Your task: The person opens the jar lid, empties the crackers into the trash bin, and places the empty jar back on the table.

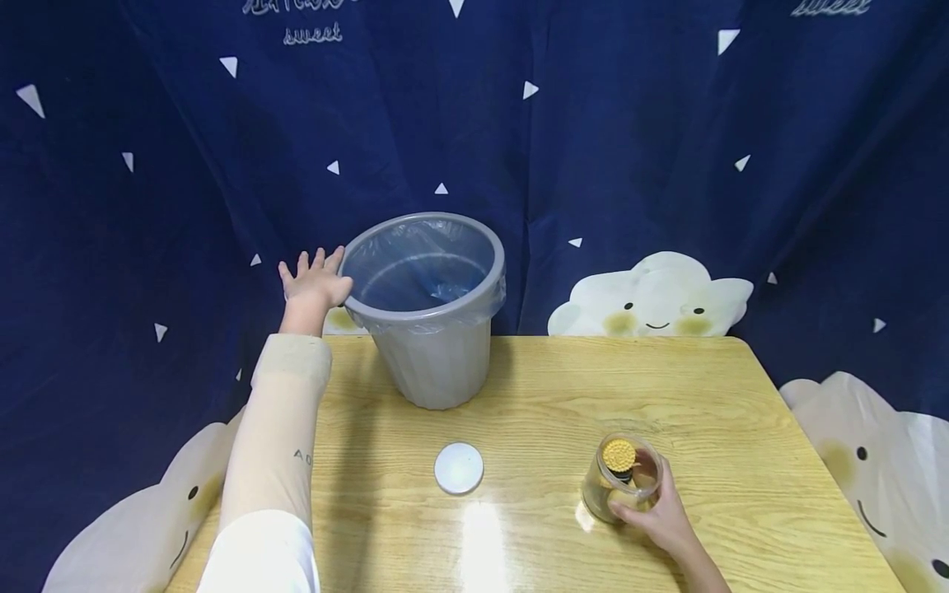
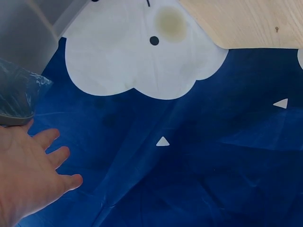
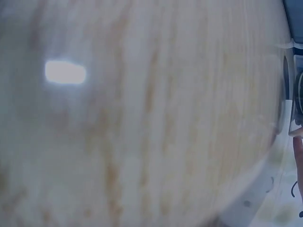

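Note:
At the back left of the table stands a grey bin (image 1: 437,362) with a clear plastic liner folded over its rim. My left hand (image 1: 315,284) is at the rim's left side, fingers spread and straight; the left wrist view also shows this hand (image 2: 28,175) beside the rim. Near the front right, my right hand (image 1: 656,511) grips a clear jar (image 1: 596,494) from its right side. Inside the open-topped jar is an item with a ridged yellow round top (image 1: 619,455) and a black part below. Only a sliver of the right fingers (image 3: 298,156) shows in the right wrist view.
A round white lid-like disc (image 1: 458,468) lies flat on the wooden table (image 1: 549,395), between the bin and the front edge. Behind and around the table hangs a dark blue curtain (image 1: 630,165) with white triangles and smiling clouds.

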`<state>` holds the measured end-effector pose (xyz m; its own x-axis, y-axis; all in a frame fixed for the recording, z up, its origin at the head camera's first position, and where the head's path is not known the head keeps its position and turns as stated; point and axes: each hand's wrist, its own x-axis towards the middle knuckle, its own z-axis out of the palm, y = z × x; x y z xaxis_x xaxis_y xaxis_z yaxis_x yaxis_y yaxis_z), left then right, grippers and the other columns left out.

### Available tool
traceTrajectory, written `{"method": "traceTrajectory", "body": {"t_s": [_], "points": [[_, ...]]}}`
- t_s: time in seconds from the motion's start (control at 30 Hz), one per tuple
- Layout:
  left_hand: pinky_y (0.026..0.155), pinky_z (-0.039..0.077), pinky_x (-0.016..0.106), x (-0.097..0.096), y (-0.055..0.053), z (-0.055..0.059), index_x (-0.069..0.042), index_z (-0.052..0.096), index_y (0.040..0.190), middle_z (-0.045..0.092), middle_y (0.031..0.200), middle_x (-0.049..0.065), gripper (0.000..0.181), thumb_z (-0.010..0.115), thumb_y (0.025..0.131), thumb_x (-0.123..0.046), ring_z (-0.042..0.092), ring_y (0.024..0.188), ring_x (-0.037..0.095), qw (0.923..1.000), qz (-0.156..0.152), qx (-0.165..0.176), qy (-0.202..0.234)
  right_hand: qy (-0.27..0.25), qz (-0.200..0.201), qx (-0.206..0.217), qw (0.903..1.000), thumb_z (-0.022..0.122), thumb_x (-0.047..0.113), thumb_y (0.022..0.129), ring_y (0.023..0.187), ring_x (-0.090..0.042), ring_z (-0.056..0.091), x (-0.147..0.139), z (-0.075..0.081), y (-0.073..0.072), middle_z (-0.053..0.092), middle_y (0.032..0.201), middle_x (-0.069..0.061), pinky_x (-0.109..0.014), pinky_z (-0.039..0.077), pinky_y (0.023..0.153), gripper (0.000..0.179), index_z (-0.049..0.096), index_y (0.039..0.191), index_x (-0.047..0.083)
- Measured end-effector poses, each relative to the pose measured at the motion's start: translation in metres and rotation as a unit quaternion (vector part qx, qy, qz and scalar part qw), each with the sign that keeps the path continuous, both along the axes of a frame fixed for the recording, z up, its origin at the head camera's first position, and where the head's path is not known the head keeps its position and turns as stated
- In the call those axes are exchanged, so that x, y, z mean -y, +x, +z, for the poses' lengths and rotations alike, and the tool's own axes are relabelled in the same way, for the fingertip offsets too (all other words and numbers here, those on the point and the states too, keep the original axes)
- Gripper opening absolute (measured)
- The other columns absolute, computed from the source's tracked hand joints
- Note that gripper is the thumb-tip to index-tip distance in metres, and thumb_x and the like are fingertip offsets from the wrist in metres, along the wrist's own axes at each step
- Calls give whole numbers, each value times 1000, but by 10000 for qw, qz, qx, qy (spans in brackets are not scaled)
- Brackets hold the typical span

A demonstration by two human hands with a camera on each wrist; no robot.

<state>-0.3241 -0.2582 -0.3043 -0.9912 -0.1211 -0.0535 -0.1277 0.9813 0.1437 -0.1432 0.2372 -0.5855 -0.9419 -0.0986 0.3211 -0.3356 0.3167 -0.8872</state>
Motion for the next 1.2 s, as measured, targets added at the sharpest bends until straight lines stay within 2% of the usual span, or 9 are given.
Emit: {"method": "traceTrajectory", "body": {"t_s": [0.13, 0.43, 0.67, 0.83, 1.07, 1.2], "points": [[103, -10, 62, 0, 0, 0, -12, 9, 148, 5, 150, 22, 66, 31, 87, -25, -4, 136, 43, 10000, 2, -1, 26, -106, -10, -53, 9999, 79, -7, 61, 105, 0, 39, 1, 4, -2, 36, 125, -19, -5, 33, 87, 91, 24, 133, -6], [103, -9, 62, 0, 0, 1, -13, 8, 148, 5, 150, 22, 67, 31, 86, -25, -4, 136, 43, 10000, 0, 0, 1, -232, 42, -506, 9984, 76, -14, 58, 105, -4, 40, 2, 15, -13, 35, 122, -16, -7, 37, 86, 92, 22, 132, -10], [103, -8, 62, -1, 1, 1, -12, 9, 148, 7, 150, 22, 67, 32, 86, -25, -3, 136, 43, 10000, 2, -19, 11, 32, -170, -364, 9992, 78, -7, 61, 108, -2, 37, 3, 33, -22, 37, 123, -17, -6, 37, 86, 92, 22, 134, -6], [103, -8, 62, 1, 0, 1, -13, 9, 148, 6, 150, 22, 67, 31, 86, -26, -4, 136, 43, 10000, -8, 3, 6, 275, -447, -340, 9980, 80, -4, 61, 103, -4, 40, 5, 45, -31, 39, 122, -12, -12, 36, 84, 91, 25, 133, -4], [103, -8, 63, 3, -1, 0, -13, 8, 148, 6, 150, 22, 67, 31, 86, -26, -4, 136, 43, 10000, -16, 9, 22, 446, -759, -595, 9943, 77, -11, 58, 97, -17, 42, 22, 98, -36, 43, 117, -23, -13, 32, 77, 84, 29, 128, -12], [103, -9, 63, 3, -2, 0, -13, 8, 148, 5, 150, 22, 68, 31, 85, -26, -4, 136, 43, 10000, -11, 16, 65, 422, -836, -582, 9939, 77, -10, 58, 98, -20, 42, 23, 109, -48, 44, 118, -22, -20, 32, 78, 85, 30, 129, -9]]}}
